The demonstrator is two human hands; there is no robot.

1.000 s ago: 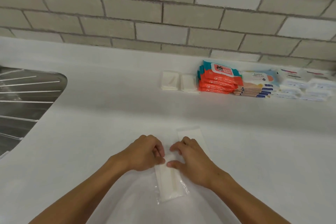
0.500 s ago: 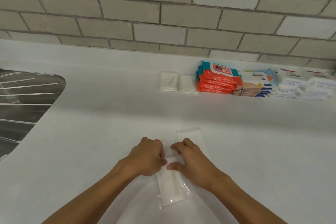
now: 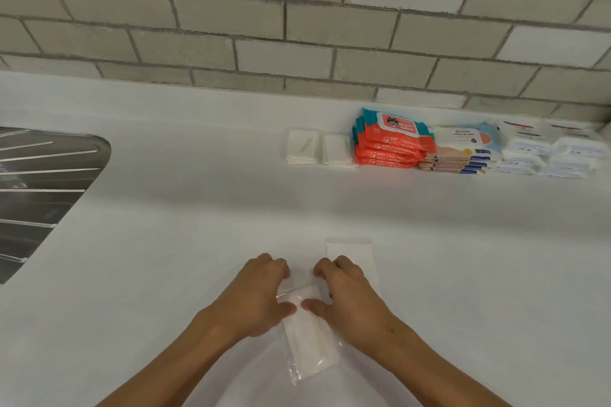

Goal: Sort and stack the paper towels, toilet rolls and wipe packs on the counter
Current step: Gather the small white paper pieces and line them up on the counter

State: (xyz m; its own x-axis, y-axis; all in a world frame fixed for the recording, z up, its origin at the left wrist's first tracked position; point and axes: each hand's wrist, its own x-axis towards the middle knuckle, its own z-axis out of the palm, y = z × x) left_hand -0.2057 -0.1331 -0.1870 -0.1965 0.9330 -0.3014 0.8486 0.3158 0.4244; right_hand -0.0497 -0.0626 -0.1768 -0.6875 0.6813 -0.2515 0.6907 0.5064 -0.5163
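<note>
A clear-wrapped napkin packet is lying on the near tabletop. The left hand and right hand are both pinching its far end. A second packet, possibly identical, is lying partly under the right hand, and the orange wipe packs are sitting stacked far right.

Counts: 1 clear-wrapped pack, 1 flat white pack beside it. Back row: 2 small white napkin stacks, 1 orange wipe stack (4+ packs, edges blur), 1 peach-blue wipe stack (about 4), 2 white pack stacks, per-stack count unreadable. 1 sink drainboard.
</note>
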